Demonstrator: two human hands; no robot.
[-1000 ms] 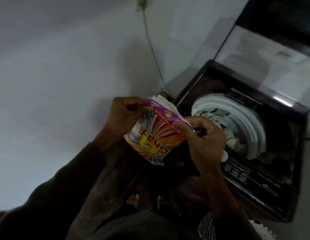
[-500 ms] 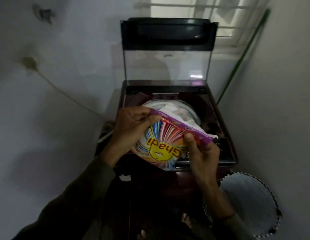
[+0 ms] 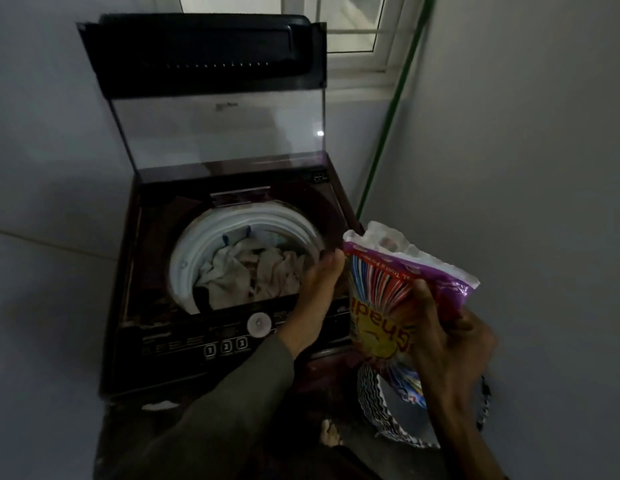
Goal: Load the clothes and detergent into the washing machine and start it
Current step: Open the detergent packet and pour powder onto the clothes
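Note:
A dark top-loading washing machine (image 3: 135,271) stands with its glass lid (image 3: 215,133) raised. Pale, crumpled clothes (image 3: 246,271) lie inside the white drum rim (image 3: 183,258). My right hand (image 3: 447,344) grips a colourful detergent bag (image 3: 381,296) with a purple top band, held to the right of the machine's front corner. My left hand (image 3: 315,299) reaches over the control panel (image 3: 225,348), and its fingertips pinch the bag's upper left edge. The top of the bag looks torn open.
A round white knob (image 3: 258,323) sits on the panel. A patterned laundry basket (image 3: 370,403) stands on the floor to the right, under the bag. A green pole (image 3: 388,123) leans in the corner below a window (image 3: 346,22). Walls close in on both sides.
The bag has moved from in front of the drum to the right of the machine. My right hand now grips its middle instead of the top band. The camera has come closer.

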